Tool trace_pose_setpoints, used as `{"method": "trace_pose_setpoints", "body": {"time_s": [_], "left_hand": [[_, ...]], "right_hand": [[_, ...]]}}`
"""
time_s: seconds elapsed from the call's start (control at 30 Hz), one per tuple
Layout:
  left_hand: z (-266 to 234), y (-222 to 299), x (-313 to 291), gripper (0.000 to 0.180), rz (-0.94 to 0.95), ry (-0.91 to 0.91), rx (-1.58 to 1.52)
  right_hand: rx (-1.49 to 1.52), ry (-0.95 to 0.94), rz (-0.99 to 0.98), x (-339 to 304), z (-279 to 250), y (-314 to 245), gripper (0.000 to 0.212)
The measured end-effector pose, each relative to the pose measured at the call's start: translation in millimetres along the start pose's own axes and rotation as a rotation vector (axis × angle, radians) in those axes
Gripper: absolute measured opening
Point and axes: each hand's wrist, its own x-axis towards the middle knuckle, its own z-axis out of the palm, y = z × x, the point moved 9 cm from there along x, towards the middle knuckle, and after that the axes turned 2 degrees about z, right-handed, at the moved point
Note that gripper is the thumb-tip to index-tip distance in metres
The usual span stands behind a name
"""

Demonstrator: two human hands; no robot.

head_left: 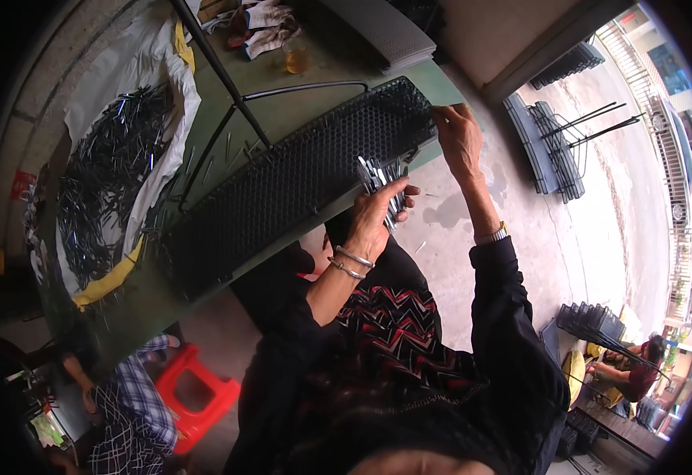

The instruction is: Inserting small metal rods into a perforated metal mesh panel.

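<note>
A long black perforated metal panel (282,182) with a raised rim lies slantwise along the green table's front edge. My left hand (371,218) is closed around a bundle of thin shiny metal strips (376,176), held just in front of the panel's right half. At the panel's far right corner, my right hand (458,138) has its fingers pinched together by the rim. What sits between those fingertips is too small to make out. A bent black metal rod frame (239,103) stands against the panel's far side.
An open white sack (183,119) heaped with dark metal strips (112,182) lies at the left. Gloves (266,28), a glass of amber liquid (296,59) and stacked panels (381,36) occupy the table's far side. A red stool (195,396) stands lower left; people sit at both sides.
</note>
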Motion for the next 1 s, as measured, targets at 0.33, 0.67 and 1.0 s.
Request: {"method": "trace_pose_setpoints", "body": {"time_s": [0.33,0.67,1.0], "left_hand": [[-7.7,1.9,-2.5,0.013,0.04,0.03,0.014],[-12.0,11.6,-8.1,0.011,0.102,0.119,0.122],[-16.3,21.6,-7.1,0.012,0.155,0.163,0.184]], "right_hand": [[-0.126,0.022,0.043,-5.7,-1.4,-9.3,0.023],[0.602,-0.891,0.301,-67.9,23.7,-59.2,0.02],[0.69,-0.879,0.246,-58.1,31.8,-66.9,0.015]]}}
